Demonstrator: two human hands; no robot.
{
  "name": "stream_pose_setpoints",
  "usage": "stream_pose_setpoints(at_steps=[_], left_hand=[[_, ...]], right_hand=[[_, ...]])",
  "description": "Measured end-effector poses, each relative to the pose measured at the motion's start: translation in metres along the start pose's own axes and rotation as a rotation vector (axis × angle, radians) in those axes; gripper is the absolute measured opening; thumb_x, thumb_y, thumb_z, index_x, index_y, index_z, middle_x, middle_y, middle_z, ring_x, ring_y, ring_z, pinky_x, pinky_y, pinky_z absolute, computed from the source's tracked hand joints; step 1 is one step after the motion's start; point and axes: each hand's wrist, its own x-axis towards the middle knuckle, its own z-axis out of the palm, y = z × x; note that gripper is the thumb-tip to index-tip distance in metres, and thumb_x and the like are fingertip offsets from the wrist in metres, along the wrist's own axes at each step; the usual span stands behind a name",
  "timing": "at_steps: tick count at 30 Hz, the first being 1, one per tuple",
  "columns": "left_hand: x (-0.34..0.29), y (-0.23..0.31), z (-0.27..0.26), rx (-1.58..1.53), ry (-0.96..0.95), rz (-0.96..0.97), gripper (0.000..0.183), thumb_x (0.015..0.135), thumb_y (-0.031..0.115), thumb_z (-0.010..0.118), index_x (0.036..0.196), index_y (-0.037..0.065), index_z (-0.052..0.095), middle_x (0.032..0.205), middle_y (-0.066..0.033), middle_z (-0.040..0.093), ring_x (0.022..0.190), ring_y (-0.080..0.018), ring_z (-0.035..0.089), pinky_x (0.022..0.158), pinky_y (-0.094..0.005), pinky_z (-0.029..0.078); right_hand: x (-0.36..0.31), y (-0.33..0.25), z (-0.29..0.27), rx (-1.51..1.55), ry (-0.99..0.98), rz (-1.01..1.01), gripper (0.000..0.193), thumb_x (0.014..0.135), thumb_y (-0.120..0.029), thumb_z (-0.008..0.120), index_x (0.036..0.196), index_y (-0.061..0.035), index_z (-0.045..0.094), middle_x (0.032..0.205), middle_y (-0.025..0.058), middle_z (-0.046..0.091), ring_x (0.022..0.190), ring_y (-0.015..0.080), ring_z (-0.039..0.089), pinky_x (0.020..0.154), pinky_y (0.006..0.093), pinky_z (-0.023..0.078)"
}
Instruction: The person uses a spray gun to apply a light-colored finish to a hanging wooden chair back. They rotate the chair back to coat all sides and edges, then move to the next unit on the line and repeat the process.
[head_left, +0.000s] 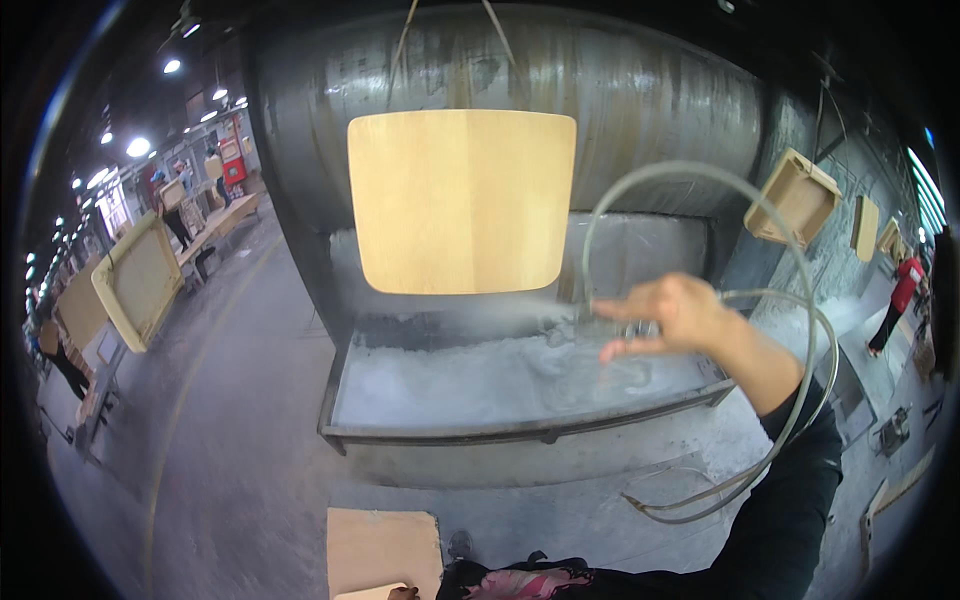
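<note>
My right hand (pixel 672 314) is closed on a small metal spray gun (pixel 640 328), blurred and partly hidden by my fingers. A pale mist drifts left from it, beneath the lower edge of a hanging wooden panel (pixel 462 205). That panel is flat, light-coloured and rounded at the corners. A clear hose (pixel 690 168) loops from the gun over and around my right forearm. At the bottom edge, my left hand (pixel 403 593) shows only in part, its fingers at the rim of a pale wooden piece (pixel 372 592) that they seem to grip.
Behind the panel stands a metal spray booth (pixel 650 90) with a whitish, low-rimmed trough (pixel 520 395). A tan board (pixel 383 540) lies by my foot. More wooden frames hang at left (pixel 140 280) and right (pixel 795 197). Other people stand farther off on both sides.
</note>
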Motion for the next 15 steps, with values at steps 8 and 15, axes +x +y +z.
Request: stream_pose_setpoints(at_steps=[8, 15], left_hand=[[-0.003, 0.028, 0.009, -0.08, -0.068, 0.019, 0.035, 0.102, 0.031, 0.058, 0.118, 0.0, 0.065, 0.098, -0.0138, 0.073, 0.077, -0.0241, 0.071, 0.058, -0.039, 0.057], [-0.003, 0.04, 0.007, 0.098, -0.005, 0.01, 0.031, 0.103, 0.028, 0.06, 0.119, 0.002, 0.067, 0.098, -0.0124, 0.073, 0.08, -0.0234, 0.07, 0.065, -0.0393, 0.059]], right_hand=[[-0.012, 0.05, -0.023, -0.372, 0.399, 0.115, 0.069, 0.077, -0.055, 0.083, 0.129, -0.0121, 0.07, 0.072, 0.0056, 0.062, 0.06, 0.0224, 0.062, 0.052, 0.0349, 0.052], [-0.06, 0.026, 0.003, -0.155, 0.061, 0.092, 0.071, 0.075, -0.072, 0.076, 0.121, -0.017, 0.077, 0.065, 0.0024, 0.062, 0.054, 0.0201, 0.064, 0.048, 0.0326, 0.051]])
